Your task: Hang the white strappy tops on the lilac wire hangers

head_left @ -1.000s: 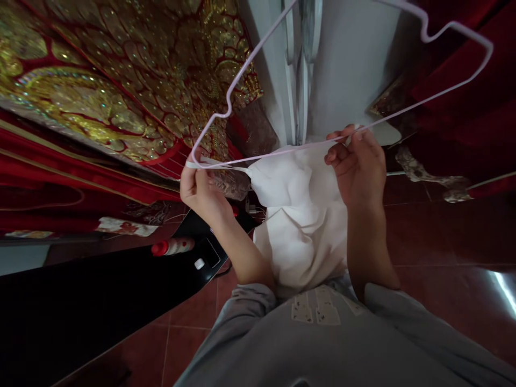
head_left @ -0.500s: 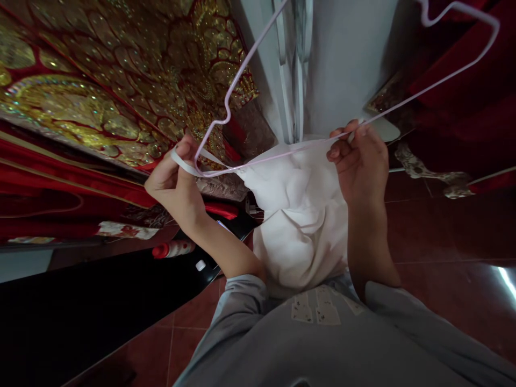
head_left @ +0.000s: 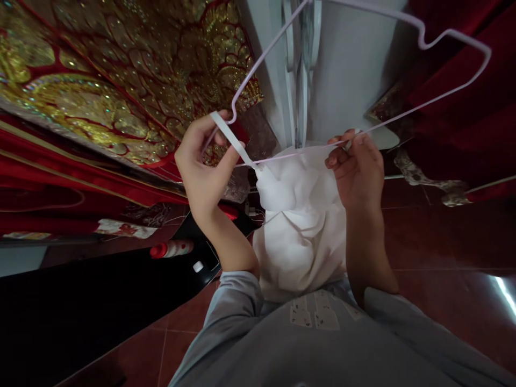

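A pale lilac wire hanger (head_left: 260, 63) is held up in front of me, its long lower bar running between my hands. My left hand (head_left: 203, 166) is curled at the hanger's left shoulder notch, with a white strap (head_left: 233, 141) stretched across its fingers and thumb. That strap belongs to a white garment (head_left: 298, 215) hanging below the bar against my body. With thumb and fingertips, my right hand (head_left: 360, 172) pinches the lower bar on the right. A small white bit shows between those fingers; whether it is the other strap I cannot tell.
Red clothing with gold sequins (head_left: 121, 80) hangs on the left, and dark red fabric (head_left: 463, 134) on the right. A grey-white panel (head_left: 350, 70) stands ahead. On a black tabletop (head_left: 100, 301) lie a red-capped bottle (head_left: 173, 248) and a small white object (head_left: 198, 266).
My left hand has moved up and right, drawing the strap from the hanger's lower corner up to its shoulder notch. The hanger has shifted slightly down; my right hand keeps its pinch.
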A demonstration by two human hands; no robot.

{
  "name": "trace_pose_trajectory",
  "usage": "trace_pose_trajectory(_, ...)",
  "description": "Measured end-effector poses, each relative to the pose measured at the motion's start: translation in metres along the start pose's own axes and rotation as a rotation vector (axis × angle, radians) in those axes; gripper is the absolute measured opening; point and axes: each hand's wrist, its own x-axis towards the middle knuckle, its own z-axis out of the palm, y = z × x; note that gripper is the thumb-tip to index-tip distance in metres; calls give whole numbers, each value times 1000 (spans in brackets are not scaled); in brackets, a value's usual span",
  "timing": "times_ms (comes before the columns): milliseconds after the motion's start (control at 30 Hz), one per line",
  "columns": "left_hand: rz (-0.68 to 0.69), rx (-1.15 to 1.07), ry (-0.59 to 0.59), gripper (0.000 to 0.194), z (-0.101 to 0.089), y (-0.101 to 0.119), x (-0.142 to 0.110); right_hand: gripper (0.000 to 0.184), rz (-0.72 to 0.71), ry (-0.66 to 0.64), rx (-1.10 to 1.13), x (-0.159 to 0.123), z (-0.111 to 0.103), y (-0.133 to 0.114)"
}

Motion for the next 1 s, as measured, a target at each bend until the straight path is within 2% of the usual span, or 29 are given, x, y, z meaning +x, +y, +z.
trace_pose_trajectory(100, -150, -14, 38, 15, 7, 11, 9, 31, 1, -16, 20, -2, 3, -4)
trace_pose_trajectory(167, -243, -50, 56, 20, 10, 17, 14, 27, 7, -28, 37, -3, 4, -6)
trace_pose_trajectory(233, -274, -66, 20, 25, 13, 20, 18, 25, 12, -22, 47, -4, 4, -7)
trace_pose_trajectory(300, -295, -94, 32, 25, 15, 20, 19, 26, 13, -20, 33, -4, 2, -6)
trace_pose_trajectory(467, -422, -260, 209, 10, 16, 12, 10, 30, -20, -39, -19, -1, -5, 0)
trace_pose_trajectory(600, -406, -405, 421, 23, 21, -9, -6, 26, -29, -38, -36, 0, -4, 1)
trace_pose_trajectory(667, -405, -500, 486, 22, 30, -19, -16, 25, -22, -38, -37, -2, -2, 1)
trace_pose_trajectory(767, -444, -601, 492, 3, 49, -26, -32, 25, -20, -36, -44, -4, 2, 2)
trace_pose_trajectory(900, -434, -513, 445, 27, 71, -20, -45, 23, -8, 6, -74, -2, 3, -1)
trace_pose_trajectory(1000, -407, -497, 436, 28, 70, -15, -45, 26, 12, 87, -143, 6, -6, -13)
